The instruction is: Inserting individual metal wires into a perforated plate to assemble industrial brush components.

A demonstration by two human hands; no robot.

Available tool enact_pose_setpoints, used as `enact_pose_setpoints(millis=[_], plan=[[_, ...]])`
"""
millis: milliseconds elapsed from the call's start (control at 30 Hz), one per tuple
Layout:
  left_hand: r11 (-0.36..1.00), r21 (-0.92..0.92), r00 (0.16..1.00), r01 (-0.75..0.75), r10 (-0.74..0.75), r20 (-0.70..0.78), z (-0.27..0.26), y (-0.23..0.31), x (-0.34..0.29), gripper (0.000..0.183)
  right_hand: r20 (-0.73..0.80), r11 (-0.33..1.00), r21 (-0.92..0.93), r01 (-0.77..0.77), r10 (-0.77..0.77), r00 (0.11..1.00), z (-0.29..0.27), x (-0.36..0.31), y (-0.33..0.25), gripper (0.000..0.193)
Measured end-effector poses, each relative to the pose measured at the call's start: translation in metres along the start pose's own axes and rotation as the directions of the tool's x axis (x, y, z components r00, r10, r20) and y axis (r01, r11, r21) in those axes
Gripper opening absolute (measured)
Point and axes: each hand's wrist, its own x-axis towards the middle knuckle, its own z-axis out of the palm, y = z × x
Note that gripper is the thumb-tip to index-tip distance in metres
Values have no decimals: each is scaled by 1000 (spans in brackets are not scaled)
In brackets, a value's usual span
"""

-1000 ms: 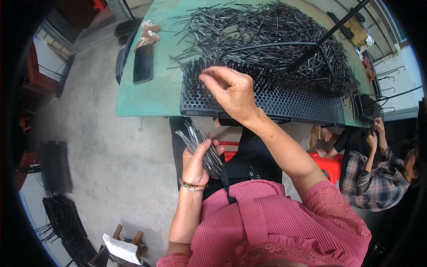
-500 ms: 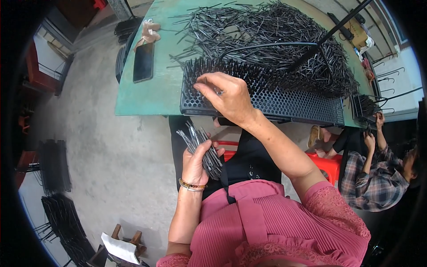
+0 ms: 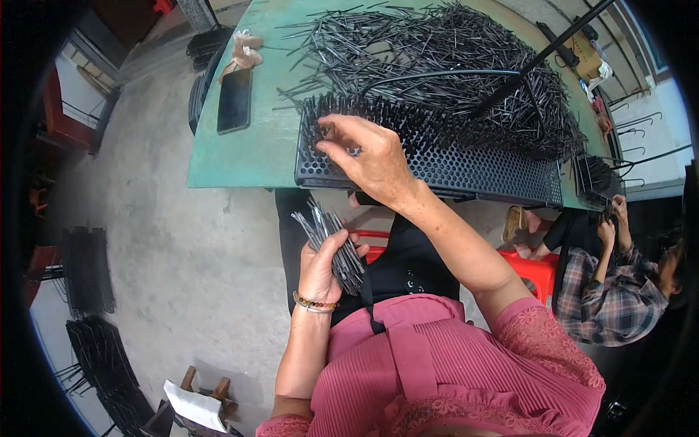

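Near the middle of the frame, my left hand [image 3: 317,268] was wrapped round a bunch of thin dark sticks [image 3: 351,272], held low, maybe so they were easy to reach. Just above, my right hand [image 3: 375,154] hung over the left end of the holed tray [image 3: 473,171], thumb and fingers apart. The tray sat along the near edge of the green counter [image 3: 266,164], probably to be close. A stick heap [image 3: 444,47] lay behind, at the top.

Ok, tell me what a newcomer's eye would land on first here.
The heap of thin dark rods across the green table dominates. At the table's near edge, a perforated black tray holds upright rods, the right hand over its left end. Nearer, the left hand grips a bundle of rods.
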Motion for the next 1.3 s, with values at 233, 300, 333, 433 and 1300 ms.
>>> enact_pose_setpoints(millis=[233, 300, 333, 433, 1300], plan=[[1000, 2, 1000, 12, -12, 10, -3, -1, 0, 22, -6, 965, -106, 242, -244, 970, 1, 1, 1, 35], [1000, 0, 1000, 10, -10, 14, -2, -1, 0, 22, 7, 963, -105, 249, -250, 968, 4, 3, 1, 35], [1000, 0, 1000, 12, -12, 17, -2, -1, 0, 23, 19, 961, -104, 256, -255, 967, 5, 3, 1, 35], [1000, 0, 1000, 16, -16, 20, -3, -1, 0, 23, 17, 980, -100, 172, -171, 985, 4, 4, -4, 33], [998, 28, 998, 47, -48, 43, -3, 1, -3, 18, 85, 998, -37, 56, -53, 995, 2, 1, 3, 22]])
